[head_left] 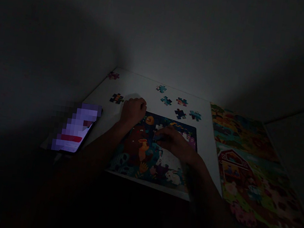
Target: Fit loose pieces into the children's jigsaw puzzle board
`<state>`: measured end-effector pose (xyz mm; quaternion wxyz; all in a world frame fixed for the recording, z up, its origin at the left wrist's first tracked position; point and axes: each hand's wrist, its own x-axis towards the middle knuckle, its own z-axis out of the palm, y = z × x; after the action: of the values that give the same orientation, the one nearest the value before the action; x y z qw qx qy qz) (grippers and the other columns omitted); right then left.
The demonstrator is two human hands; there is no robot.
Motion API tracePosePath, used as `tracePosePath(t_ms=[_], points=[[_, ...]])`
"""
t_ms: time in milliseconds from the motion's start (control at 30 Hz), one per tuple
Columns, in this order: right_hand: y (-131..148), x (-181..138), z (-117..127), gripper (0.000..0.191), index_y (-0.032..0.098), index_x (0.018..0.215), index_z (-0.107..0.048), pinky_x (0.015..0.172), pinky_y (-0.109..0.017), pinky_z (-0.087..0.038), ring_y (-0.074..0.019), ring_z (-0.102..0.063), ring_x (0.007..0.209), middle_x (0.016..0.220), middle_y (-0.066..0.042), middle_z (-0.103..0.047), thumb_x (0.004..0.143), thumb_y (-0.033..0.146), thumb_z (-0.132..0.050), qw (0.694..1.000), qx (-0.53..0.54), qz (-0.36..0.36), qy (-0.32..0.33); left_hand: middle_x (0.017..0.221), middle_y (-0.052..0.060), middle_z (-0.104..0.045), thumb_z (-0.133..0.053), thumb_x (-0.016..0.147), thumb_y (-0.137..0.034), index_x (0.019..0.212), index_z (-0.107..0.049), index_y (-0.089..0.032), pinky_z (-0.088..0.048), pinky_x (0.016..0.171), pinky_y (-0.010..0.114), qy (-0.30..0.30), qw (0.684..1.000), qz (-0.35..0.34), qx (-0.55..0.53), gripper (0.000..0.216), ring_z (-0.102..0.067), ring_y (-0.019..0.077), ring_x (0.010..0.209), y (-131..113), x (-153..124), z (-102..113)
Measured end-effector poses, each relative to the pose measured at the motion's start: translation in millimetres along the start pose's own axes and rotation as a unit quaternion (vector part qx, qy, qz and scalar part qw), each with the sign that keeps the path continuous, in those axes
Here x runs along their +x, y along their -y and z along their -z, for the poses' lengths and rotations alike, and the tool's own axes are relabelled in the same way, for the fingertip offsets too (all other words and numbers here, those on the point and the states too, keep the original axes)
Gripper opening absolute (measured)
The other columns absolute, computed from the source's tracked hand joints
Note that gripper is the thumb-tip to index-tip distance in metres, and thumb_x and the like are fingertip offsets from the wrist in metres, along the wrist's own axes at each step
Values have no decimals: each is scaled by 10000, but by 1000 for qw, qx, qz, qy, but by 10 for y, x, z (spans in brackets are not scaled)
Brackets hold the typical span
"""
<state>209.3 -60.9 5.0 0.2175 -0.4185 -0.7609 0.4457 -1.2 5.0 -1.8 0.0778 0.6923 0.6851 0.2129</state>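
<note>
A partly assembled jigsaw puzzle [145, 162] with a dark blue, cartoon-animal picture lies on a white board [139, 85] in a dim room. My left hand [132, 110] rests curled at the puzzle's upper left corner, fingers closed; whether it holds a piece I cannot tell. My right hand [171, 138] lies flat on the puzzle's middle, fingertips pressing on a piece there. Several loose pieces lie beyond the puzzle: one [117, 98] left of my left hand, one [113, 75] at the far corner, others [180, 114] at the upper right.
A lit phone [74, 129] lies at the board's left edge. A large finished farm puzzle [251, 173] with a red barn covers the floor to the right. A bare wall rises behind the board. Surroundings are very dark.
</note>
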Motion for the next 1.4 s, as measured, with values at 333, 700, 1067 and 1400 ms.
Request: tracePosePath(t_ms=[333,700,1067,1400], points=[[23,19,40,185,196,971,-631,861,-346,-487,-178,-597,951,1008,-30,-635,803,268,-657,993,106,-24,47,1024,77,-726,-463,901,-201,996,-695,-203,-451,886,374,-4,1000,-2,4,251,-645,251,983,-3,-7,8],[90,-30,90,196,216,954,-656,734,-292,-468,-142,-560,797,883,11,-626,760,227,-683,986,94,-23,137,1014,75,-724,-458,898,-197,997,-692,-210,-448,888,378,-4,1000,-10,4,254,-635,252,989,0,-13,23],[57,-36,64,181,210,965,-660,771,-307,-491,-167,-607,852,915,-2,-669,805,163,-589,994,2,-17,106,1042,67,-722,-447,889,-186,997,-684,-207,-442,897,379,1,1000,-15,4,261,-631,247,990,6,-6,11],[132,-66,84,185,205,979,-632,753,-292,-467,-156,-604,808,926,-2,-674,841,145,-525,996,-50,-10,75,1038,74,-718,-452,892,-193,1005,-683,-207,-442,910,379,6,1000,-14,12,257,-628,253,1001,-1,-8,12]])
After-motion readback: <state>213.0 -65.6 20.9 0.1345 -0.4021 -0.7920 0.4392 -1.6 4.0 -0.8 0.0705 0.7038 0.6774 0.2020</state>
